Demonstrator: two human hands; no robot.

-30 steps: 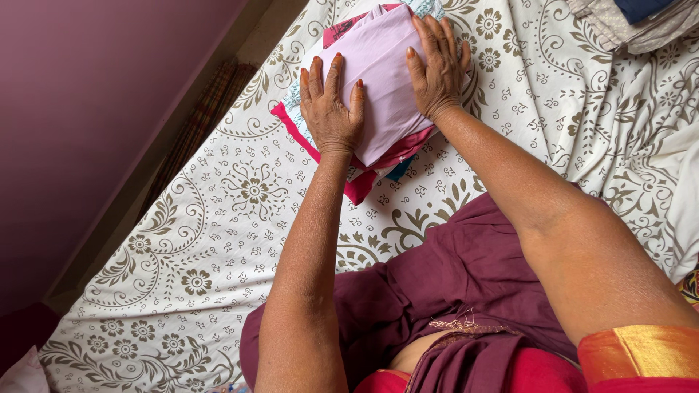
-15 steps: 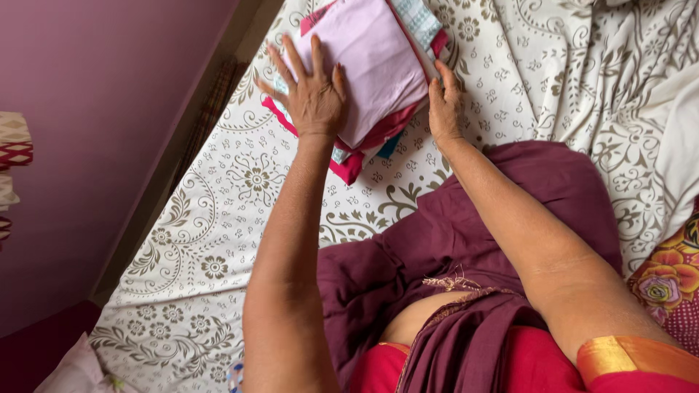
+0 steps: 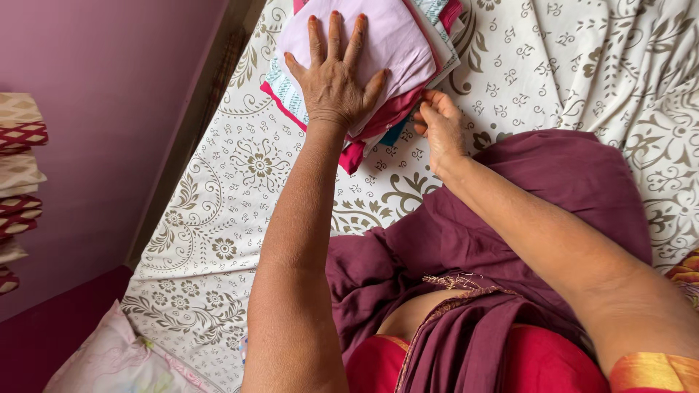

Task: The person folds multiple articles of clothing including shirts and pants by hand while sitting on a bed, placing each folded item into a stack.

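A stack of folded clothes (image 3: pixel 408 44) lies on the patterned bedsheet (image 3: pixel 240 189), with a pale pink piece on top and red, teal and striped layers beneath. My left hand (image 3: pixel 333 76) lies flat on the top of the stack, fingers spread. My right hand (image 3: pixel 439 124) pinches the near right edge of the stack, fingers curled on the red and pink layers. A maroon cloth (image 3: pixel 510 218) drapes over my lap just below the stack.
A mauve wall (image 3: pixel 95 94) runs along the bed's left side. Folded patterned fabrics (image 3: pixel 18 167) are piled at the far left edge. A pale floral pillow (image 3: pixel 124 360) lies at the lower left. More cream sheet spreads to the right.
My left hand slid from the stack's left side onto its top. My right hand came off the top and moved down to the near right edge. The view shifted closer.
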